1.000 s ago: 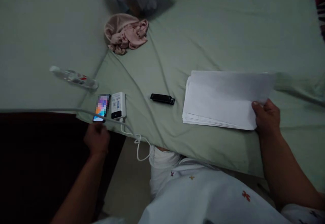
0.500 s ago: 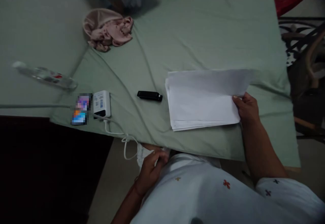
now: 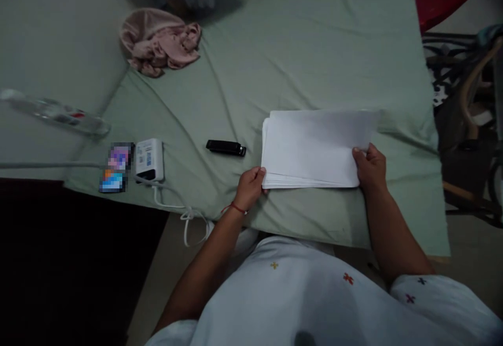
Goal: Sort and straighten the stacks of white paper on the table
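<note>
Pale white, the shirt point(image 3: 306, 293) is filling the space nearest, short of the paper point(image 3: 310, 149). A cord point(image 3: 186, 213) is hanging in loops left of the paper, off the sheet's point(image 3: 334, 68) near edge. The left hand point(image 3: 250, 188) is pinching the paper's near left corner, thumb above, other fingers mostly hidden; the right hand point(image 3: 370, 168) is clamping its right edge, thumb on top. The paper is lying between them, long axis running left to right, so both hands are touching it and neither is nearer.

Well left of the paper, a power bank point(image 3: 149, 157) and a phone point(image 3: 117, 168) are lying side by side. Just left, a black stapler point(image 3: 226, 147) is pointing lengthwise toward the paper; the left hand is nearer, and nothing visible is blocking the gap. Beyond, far left of the paper, pink fabric point(image 3: 161, 42) is lying crumpled.
</note>
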### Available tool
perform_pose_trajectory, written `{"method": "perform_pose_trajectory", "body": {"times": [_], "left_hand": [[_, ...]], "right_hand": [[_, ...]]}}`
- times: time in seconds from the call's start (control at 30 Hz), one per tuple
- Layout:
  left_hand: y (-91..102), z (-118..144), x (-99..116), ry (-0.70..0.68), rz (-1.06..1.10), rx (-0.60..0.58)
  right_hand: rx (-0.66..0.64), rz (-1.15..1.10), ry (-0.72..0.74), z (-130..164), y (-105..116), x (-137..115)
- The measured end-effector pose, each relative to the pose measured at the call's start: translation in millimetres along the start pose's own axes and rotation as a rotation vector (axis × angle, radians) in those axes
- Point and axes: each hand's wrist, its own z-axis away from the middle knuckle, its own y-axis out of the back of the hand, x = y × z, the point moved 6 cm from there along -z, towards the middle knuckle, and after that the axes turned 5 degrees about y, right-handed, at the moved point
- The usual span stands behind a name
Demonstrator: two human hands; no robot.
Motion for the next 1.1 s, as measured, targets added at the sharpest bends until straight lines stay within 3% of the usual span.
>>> {"method": "perform_pose_trajectory", "body": {"times": [0.13, 0.23, 0.6, 0.83, 1.1], "left_hand": [[2.8, 1.8, -3.7, -0.008, -0.058, 0.047], [0.7, -0.6, -5.1, 0.03, -0.042, 0.01], [6.3, 1.2, -1.4, 0.137, 0.345, -0.191], [5.6, 5.7, 8.8, 0.147, 0.456, -0.143], [-7.5, -1.1, 12.3, 0.138, 0.38, 0.068]], "right_hand": [[0.029, 0.113, 0.038, 0.5, 1.7, -0.7], [0.042, 0.092, 0.005, -1.5, 5.1, 0.4], [-0.074, -0.213, -0.158, -2.0, 4.8, 9.6], [-0.126, -0.197, -0.151, -0.9, 4.8, 2.7], [-0.107, -0.19, -0.147, 4.9, 5.2, -1.3]]}}
